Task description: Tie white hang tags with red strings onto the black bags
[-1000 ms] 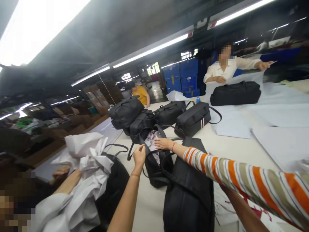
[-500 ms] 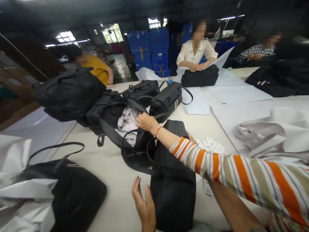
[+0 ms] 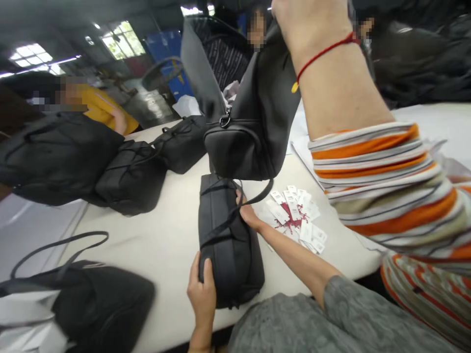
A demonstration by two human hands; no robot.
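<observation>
A black handbag point(image 3: 226, 235) lies on the table right in front of me, its strap looped over the top. My left hand point(image 3: 202, 289) grips its near left side, with the thumb on the upper edge. At the far right side my right hand point(image 3: 247, 211) holds the same bag, fingers partly hidden behind a strap. Above it a co-worker's hand point(image 3: 312, 29), wearing a red cord bracelet, lifts an open black bag point(image 3: 257, 113) with a striped lining and crumpled paper inside.
White tags with red cords point(image 3: 294, 215) lie to the right of my bag. More black bags point(image 3: 130, 176) stand at the left back. A black bag with white paper point(image 3: 99, 299) sits at the near left. A striped sleeve point(image 3: 371, 171) crosses the right side.
The co-worker's hand has raised the open bag off the table. My left hand has gone from open beside the handbag to holding it. The view has shifted right.
</observation>
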